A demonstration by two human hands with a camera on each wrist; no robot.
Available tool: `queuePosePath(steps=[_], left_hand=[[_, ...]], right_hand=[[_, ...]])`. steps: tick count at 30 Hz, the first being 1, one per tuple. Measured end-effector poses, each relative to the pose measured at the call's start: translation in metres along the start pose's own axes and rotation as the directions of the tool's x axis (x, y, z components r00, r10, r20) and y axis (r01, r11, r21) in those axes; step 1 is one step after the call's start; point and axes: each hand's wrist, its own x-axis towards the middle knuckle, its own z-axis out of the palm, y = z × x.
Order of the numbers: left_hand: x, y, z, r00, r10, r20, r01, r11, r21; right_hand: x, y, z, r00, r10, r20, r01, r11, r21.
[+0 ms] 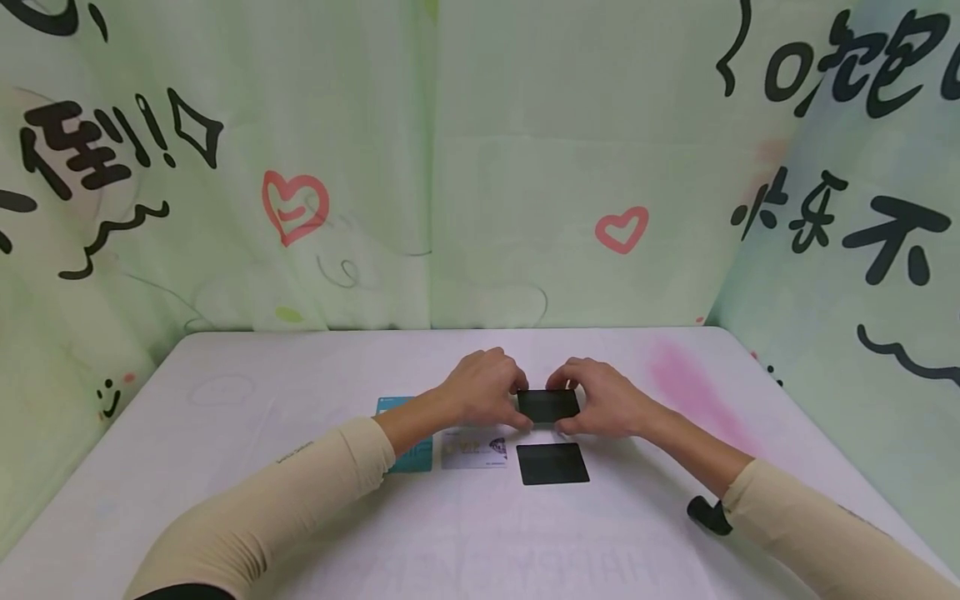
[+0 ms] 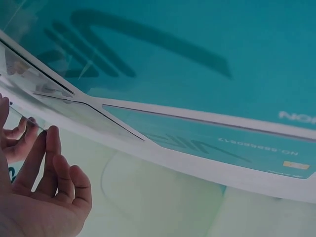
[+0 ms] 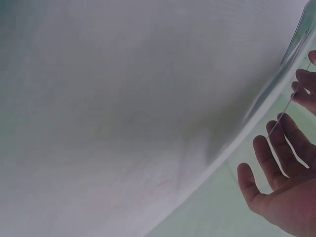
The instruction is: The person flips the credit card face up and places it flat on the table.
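A black card [image 1: 548, 406] is held between both hands, a little above the table in the head view. My left hand [image 1: 483, 387] pinches its left edge with fingers and thumb, while my right hand [image 1: 603, 398] grips the right edge. Seen from each wrist, the card is nearly edge-on, a thin line between the fingertips. Directly in front of it, nearer me, a second black card [image 1: 553, 464] lies flat. To its left is a silver-white card [image 1: 474, 450] with printing on it. Teal cards [image 2: 148, 54] lie farther left, partly hidden by my left forearm in the head view.
The cards are on a table with a whitish cover [image 1: 300, 517] and a pink patch at the right. A light green curtain [image 1: 510, 208] with black writing and red hearts hangs behind and at the sides. A dark rounded thing [image 1: 708, 515] shows beneath the right sleeve.
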Motion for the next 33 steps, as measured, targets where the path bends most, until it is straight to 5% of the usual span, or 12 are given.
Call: queuePosePath(steps=[33], left_hand=[[-0.0022, 0.0011, 0.0, 0.999, 0.024, -0.045, -0.024, 1.0, -0.011]], right_hand=[[0.0032, -0.0071, 0.0021, 1.0, 0.011, 0.015, -0.011, 1.0, -0.017]])
